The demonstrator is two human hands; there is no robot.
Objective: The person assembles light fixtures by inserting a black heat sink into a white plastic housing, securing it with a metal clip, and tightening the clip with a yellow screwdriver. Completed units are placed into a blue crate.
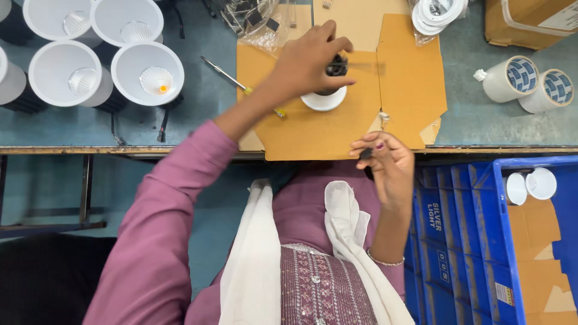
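Note:
My left hand (310,57) reaches over a flattened cardboard sheet (337,120) and grips a small black part (337,65) sitting on top of a round white fitting (324,100). My right hand (385,162) hovers at the near table edge, fingers pinched on a small dark piece that I can barely make out. A thin screwdriver with a yellow handle (232,77) lies just left of my left wrist, partly on the cardboard.
Several white cone-shaped lamp housings (147,72) stand at the far left. Two tape rolls (521,77) lie at the right, with a cardboard box (530,21) behind. A blue crate (487,241) with white cups and cardboard sits low on the right. Bagged parts (256,18) lie at the back.

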